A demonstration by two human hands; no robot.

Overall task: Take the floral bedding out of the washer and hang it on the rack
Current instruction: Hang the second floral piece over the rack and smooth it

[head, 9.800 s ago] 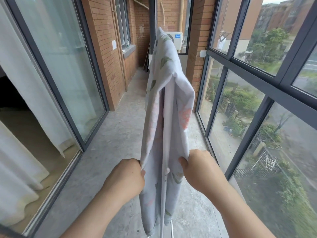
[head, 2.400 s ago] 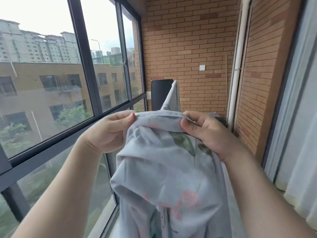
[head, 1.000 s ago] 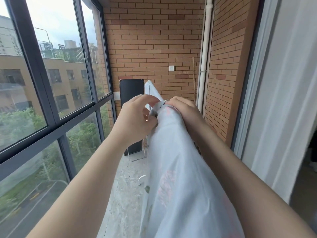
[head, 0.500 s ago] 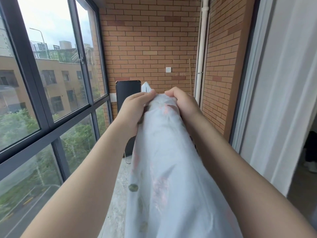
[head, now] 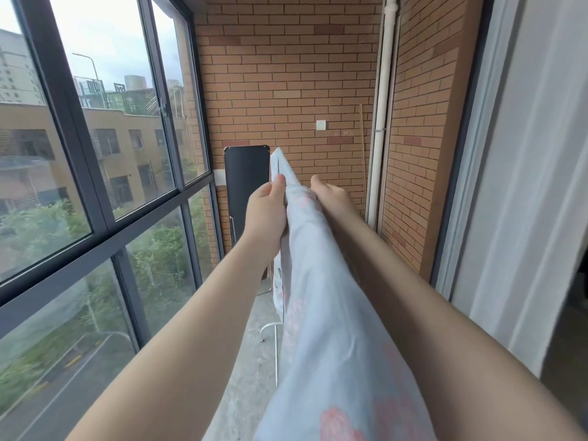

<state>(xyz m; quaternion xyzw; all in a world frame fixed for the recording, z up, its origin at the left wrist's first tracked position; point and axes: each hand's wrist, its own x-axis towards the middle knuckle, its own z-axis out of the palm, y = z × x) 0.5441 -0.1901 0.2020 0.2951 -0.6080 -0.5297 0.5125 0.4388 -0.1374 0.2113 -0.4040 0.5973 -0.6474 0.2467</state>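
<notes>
- Whereas the two hands sat close together on the ridge of cloth half a second ago, the head view now shows both arms stretched further along the rack.
- The left hand pinches the bedding, thumb on top and fingers curled on the window side.
- The right hand grips the opposite side with curled fingers, partly hidden by cloth.
- The bedding lies draped over the rack's top, running from the near edge to the far end beside the black panel. The bunched fold of two seconds ago is gone.
- Hanging looks nearly finished, and only smoothing the far end seems left.
</notes>
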